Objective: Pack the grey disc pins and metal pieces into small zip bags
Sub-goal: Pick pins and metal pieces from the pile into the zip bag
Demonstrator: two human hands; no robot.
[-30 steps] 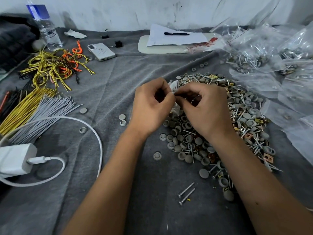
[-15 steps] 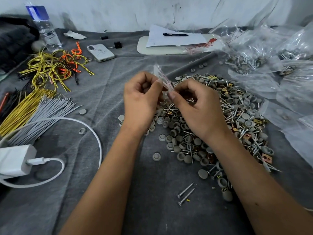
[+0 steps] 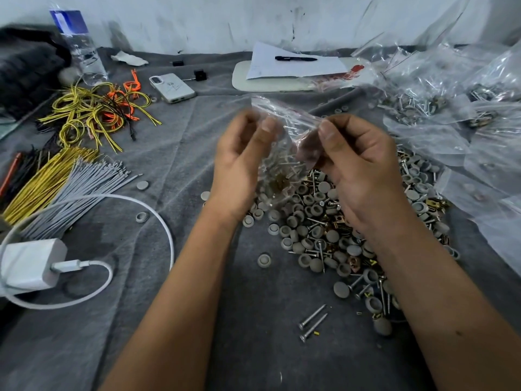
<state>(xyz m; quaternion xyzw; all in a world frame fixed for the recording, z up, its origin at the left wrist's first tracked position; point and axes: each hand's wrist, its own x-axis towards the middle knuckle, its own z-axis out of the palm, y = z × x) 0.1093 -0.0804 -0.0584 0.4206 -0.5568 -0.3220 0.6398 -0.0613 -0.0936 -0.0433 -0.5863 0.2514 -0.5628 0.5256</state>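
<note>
Closing a filled zip bag above the parts pile

We hold the small clear plastic zip bag (image 3: 284, 142) in the air between both hands, over the near edge of the heap of grey disc pins, screws and brass-coloured metal pieces (image 3: 332, 221) on the grey cloth (image 3: 174, 170); the bag already carries screws and some brass bits in its lower part. Our left hand (image 3: 242, 165) pinches the bag's left top edge with thumb and curled fingers, and our right hand (image 3: 358, 165) pinches the right end of the zip strip the same way. To do this well, we should keep the mouth uppermost and the strip taut, press it shut from one end to the other, and keep the contents settled low. Filled clear bags (image 3: 439, 108) lie well apart on the right.
</note>
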